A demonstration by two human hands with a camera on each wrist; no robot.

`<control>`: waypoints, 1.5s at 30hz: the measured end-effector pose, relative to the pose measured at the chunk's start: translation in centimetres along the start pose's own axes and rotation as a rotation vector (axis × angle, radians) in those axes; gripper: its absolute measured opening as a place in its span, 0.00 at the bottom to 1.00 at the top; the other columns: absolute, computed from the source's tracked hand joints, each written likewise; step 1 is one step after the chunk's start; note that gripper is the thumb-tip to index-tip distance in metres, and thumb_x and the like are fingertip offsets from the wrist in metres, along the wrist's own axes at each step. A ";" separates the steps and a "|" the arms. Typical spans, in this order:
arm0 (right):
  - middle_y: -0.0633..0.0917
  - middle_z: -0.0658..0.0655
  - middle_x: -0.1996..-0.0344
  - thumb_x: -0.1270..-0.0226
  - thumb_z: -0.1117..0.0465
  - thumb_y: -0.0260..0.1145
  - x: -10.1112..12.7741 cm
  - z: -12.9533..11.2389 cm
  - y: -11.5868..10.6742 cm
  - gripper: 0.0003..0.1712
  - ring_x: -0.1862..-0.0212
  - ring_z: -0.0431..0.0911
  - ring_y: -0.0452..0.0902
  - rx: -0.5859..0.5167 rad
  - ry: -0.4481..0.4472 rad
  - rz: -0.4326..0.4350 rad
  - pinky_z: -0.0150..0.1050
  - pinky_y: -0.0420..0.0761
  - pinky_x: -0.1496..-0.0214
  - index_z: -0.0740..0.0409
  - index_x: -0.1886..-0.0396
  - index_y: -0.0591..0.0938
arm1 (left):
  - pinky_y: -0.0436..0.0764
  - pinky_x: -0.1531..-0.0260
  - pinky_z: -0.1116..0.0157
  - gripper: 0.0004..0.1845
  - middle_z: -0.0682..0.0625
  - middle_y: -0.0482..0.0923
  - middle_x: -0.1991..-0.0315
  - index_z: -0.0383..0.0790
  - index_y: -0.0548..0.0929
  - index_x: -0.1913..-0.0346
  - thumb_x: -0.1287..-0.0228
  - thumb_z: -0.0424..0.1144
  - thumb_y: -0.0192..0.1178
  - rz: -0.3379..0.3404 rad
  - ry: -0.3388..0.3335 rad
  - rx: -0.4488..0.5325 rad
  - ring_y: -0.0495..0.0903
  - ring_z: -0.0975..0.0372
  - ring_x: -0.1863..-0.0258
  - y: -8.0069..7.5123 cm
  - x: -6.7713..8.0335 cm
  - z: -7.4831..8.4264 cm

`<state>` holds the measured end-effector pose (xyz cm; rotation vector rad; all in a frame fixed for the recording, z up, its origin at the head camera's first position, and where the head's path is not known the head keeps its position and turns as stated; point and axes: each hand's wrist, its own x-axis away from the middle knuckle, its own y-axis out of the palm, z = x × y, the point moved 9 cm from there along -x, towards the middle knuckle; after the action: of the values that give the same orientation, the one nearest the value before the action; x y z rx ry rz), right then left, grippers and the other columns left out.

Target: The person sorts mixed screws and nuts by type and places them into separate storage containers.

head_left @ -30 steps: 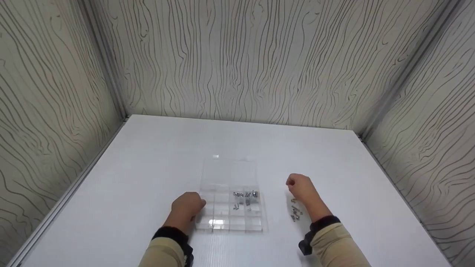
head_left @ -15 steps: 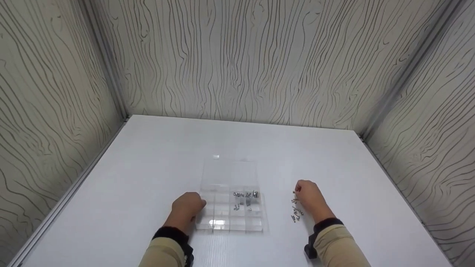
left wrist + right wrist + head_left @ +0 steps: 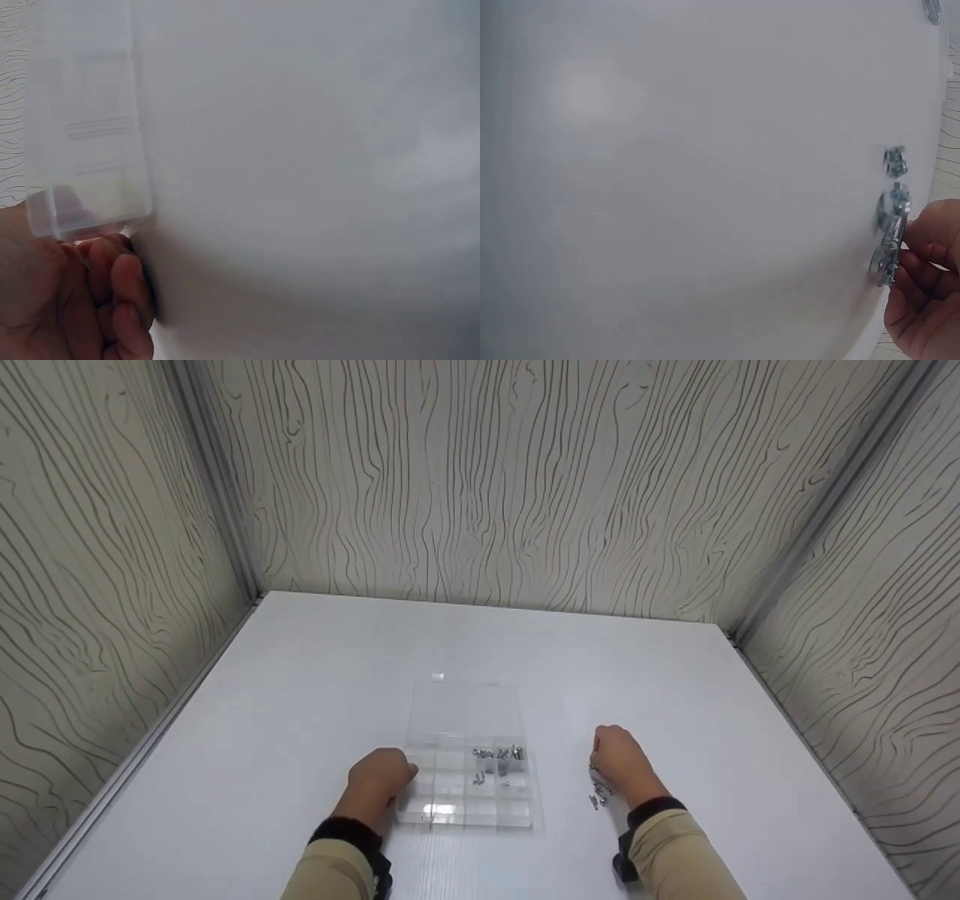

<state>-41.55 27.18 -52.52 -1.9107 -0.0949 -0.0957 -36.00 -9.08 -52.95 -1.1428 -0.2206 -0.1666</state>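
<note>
My left hand [image 3: 380,775] grips the left side of a clear plastic compartment box [image 3: 448,789]. In the left wrist view, its fingers [image 3: 127,281] curl at the edge of the box [image 3: 105,150], and the thumb shows through the plastic. Right of the box, my right hand [image 3: 621,759] is down over a small pile of metal screws [image 3: 599,793]. The right wrist view has its thumb and fingertips pinching at a long silvery screw [image 3: 896,244]; other screws lie against it, blurred. The head view hides these fingertips behind the hand.
The box's clear lid [image 3: 465,709] lies folded back behind it. Several metal pieces [image 3: 499,754] sit in its right compartments. A white table [image 3: 337,660] carries everything, with patterned walls [image 3: 480,495] behind and at both sides.
My right hand has moved right and down from its raised place above the table to the screws, then shifted slightly over the pile. My left hand stays on the box.
</note>
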 end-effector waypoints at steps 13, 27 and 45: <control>0.75 0.48 0.77 0.46 0.66 0.65 1.3 -6.7 -0.1 0.08 0.72 0.43 0.70 -0.189 -0.244 -0.027 0.37 0.73 0.69 0.52 0.77 0.74 | 0.69 0.83 0.65 0.17 0.49 0.72 0.82 0.40 0.72 0.86 0.42 0.43 0.50 0.011 0.022 -0.011 0.70 0.59 0.83 -0.1 0.0 0.3; 0.73 0.43 0.79 0.48 0.68 0.64 4.1 -12.7 1.2 0.08 0.74 0.38 0.68 -0.135 -0.586 -0.128 0.32 0.70 0.72 0.51 0.77 0.76 | 0.72 0.81 0.64 0.18 0.48 0.73 0.80 0.39 0.75 0.83 0.40 0.45 0.51 -0.016 0.000 0.000 0.72 0.59 0.80 0.0 0.0 0.1; 0.75 0.46 0.78 0.41 0.66 0.62 2.7 -8.3 -0.7 0.07 0.72 0.41 0.69 -0.196 -0.375 -0.061 0.36 0.71 0.70 0.51 0.76 0.76 | 0.72 0.81 0.63 0.16 0.48 0.74 0.78 0.39 0.73 0.84 0.43 0.43 0.50 -0.015 0.004 -0.007 0.72 0.58 0.79 0.1 -0.2 -0.1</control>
<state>-39.12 19.61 -48.76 -2.1026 -0.4094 0.2212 -36.19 -9.11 -53.13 -1.1477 -0.2253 -0.1832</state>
